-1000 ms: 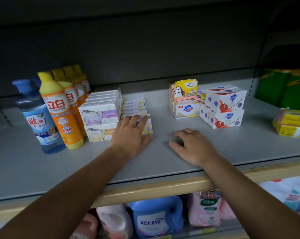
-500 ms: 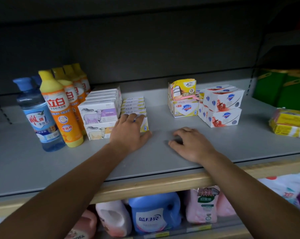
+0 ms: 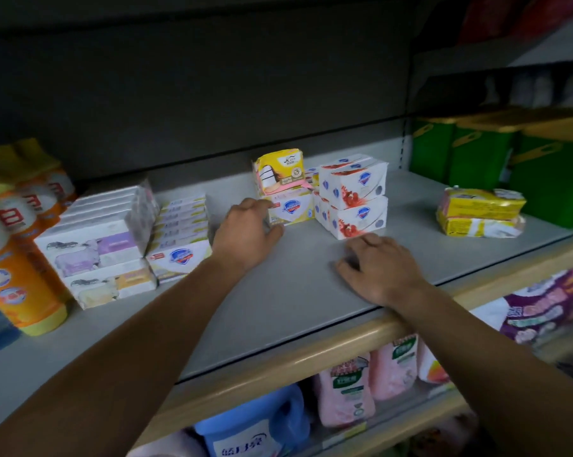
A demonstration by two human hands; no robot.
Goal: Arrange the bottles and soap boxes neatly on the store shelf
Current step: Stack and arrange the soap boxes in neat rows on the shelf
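Observation:
My left hand [image 3: 245,232] reaches to a white-and-gold soap box [image 3: 293,209] in the middle of the grey shelf [image 3: 278,291]. Its fingers curl round the box's left end and the thumb lies along the front. A yellow soap pack [image 3: 280,171] sits on top of that box. Two red-and-white soap boxes [image 3: 354,199] are stacked just to its right. My right hand [image 3: 380,268] rests palm down on the shelf in front of them and holds nothing. At the left stand orange dish-soap bottles [image 3: 18,268], white sheep-print boxes [image 3: 94,249] and a row of white-and-gold boxes [image 3: 179,232].
Two yellow wrapped packs [image 3: 479,212] lie at the right, before green containers [image 3: 496,159]. The shelf has a tan front lip [image 3: 278,361]. Below it stand a blue jug [image 3: 255,420] and pink pouches [image 3: 347,390]. A dark back panel closes the shelf behind.
My left hand has left the row of white-and-gold boxes and moved right to the box under the yellow pack. The view has swung right. My right hand stays resting on the shelf.

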